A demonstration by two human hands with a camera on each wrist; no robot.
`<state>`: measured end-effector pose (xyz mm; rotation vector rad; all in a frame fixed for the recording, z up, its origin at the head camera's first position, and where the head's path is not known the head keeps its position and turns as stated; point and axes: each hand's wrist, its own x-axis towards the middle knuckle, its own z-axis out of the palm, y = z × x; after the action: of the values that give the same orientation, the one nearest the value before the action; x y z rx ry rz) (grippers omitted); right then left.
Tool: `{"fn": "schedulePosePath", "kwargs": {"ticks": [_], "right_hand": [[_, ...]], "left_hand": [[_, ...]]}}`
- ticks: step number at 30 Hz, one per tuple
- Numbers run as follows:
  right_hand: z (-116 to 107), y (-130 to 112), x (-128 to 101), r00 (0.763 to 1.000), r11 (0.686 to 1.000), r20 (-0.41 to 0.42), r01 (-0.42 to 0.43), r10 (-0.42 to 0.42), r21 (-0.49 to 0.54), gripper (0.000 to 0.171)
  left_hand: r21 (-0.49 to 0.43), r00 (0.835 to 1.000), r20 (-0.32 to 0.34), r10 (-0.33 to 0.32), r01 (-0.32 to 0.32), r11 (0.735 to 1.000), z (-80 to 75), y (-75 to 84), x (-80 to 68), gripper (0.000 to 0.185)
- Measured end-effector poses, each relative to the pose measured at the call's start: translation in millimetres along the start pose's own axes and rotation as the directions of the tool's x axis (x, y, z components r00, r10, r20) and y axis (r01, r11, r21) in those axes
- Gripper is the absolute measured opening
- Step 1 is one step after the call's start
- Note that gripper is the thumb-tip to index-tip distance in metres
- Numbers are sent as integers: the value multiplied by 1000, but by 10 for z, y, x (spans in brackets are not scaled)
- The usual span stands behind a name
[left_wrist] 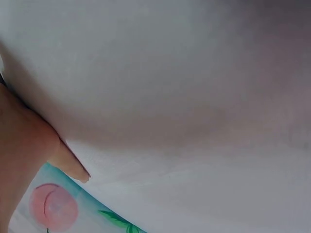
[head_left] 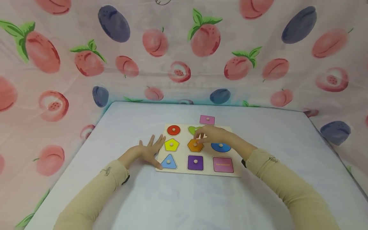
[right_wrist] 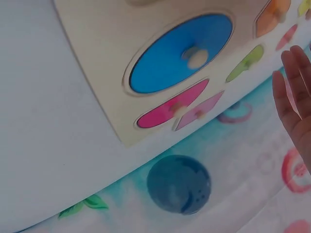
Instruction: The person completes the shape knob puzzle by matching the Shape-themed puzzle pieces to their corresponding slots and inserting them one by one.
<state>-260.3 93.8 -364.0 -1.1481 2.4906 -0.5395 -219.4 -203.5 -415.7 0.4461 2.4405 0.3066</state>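
A wooden shape puzzle board [head_left: 182, 166] lies flat on the white table. Its knobbed pieces include a red circle [head_left: 173, 130], a yellow pentagon [head_left: 171, 145], a blue triangle [head_left: 169, 162], a purple square [head_left: 195, 163], a green heart [head_left: 191, 129] and a blue oval [right_wrist: 165, 63]. My left hand [head_left: 149, 152] rests at the board's left edge, fingers spread, thumb by the triangle. My right hand [head_left: 212, 134] hovers above the middle, fingertips near the orange hexagon [head_left: 195, 147]; the right wrist view shows its fingers fairly straight.
Behind the board lies a knobbed pink square piece [head_left: 207, 120] on the table [head_left: 184, 201]. At the board's lower right is a pink square recess [head_left: 223, 164] with printed lettering. A fruit-patterned curtain [head_left: 178, 41] hangs around the table's far side.
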Motion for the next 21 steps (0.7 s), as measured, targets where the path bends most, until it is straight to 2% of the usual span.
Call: {"fn": "schedulePosePath", "kwargs": {"ticks": [8,11,17,19,21], "right_hand": [[-136,226,135,988,999,-152,-24,17,-44,18],[-130,305,188,978,995,-199,-80,66,-63,17],[-101,427,325,936,973,-296,-220,191,-69,16],[-99,460,370,916,958,-326,-273,233,-82,16],[-97,505,413,896,932,-351,-336,271,-138,17]], "left_hand": [[9,1000,-2,-10,10,1000,-24,3,15,130],[2,1000,4,-8,8,1000,-9,5,17,130],[14,1000,7,-8,8,1000,9,-13,20,129],[8,1000,8,-7,7,1000,4,-8,14,129],[9,1000,14,-8,8,1000,2,-7,14,130]]}}
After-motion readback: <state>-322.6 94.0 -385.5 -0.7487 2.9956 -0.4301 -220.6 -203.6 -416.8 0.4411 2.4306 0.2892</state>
